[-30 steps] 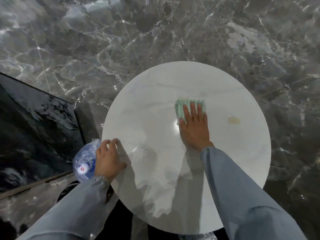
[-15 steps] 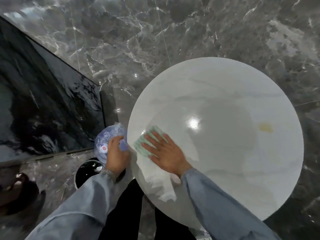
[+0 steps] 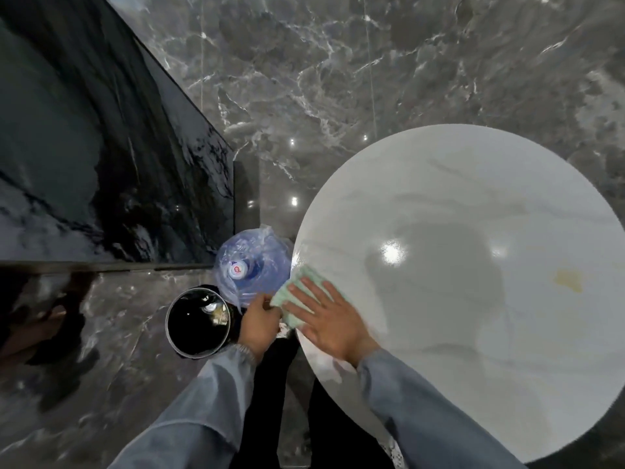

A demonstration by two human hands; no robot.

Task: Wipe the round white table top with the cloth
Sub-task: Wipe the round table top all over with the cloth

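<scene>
The round white table top [image 3: 456,231] fills the right half of the view, glossy with faint grey veins. A yellowish stain [image 3: 570,280] sits right of its middle. My right hand [image 3: 329,319] lies flat, fingers spread, pressing the pale green cloth [image 3: 296,289] down at the table's left edge, where the cloth hangs slightly over the rim. My left hand [image 3: 258,324] is cupped just off the edge beside the cloth, its fingers curled against the cloth's overhanging corner. What the left hand holds is hidden.
A blue water jug [image 3: 250,269] wrapped in plastic stands on the floor left of the table. A black round bin [image 3: 199,321] sits in front of it. A glossy black panel [image 3: 101,147] runs along the left. Dark marble floor surrounds everything.
My right hand slid the cloth from the table's middle to its left edge. My left hand moved in beside the cloth at the rim. The view swung left.
</scene>
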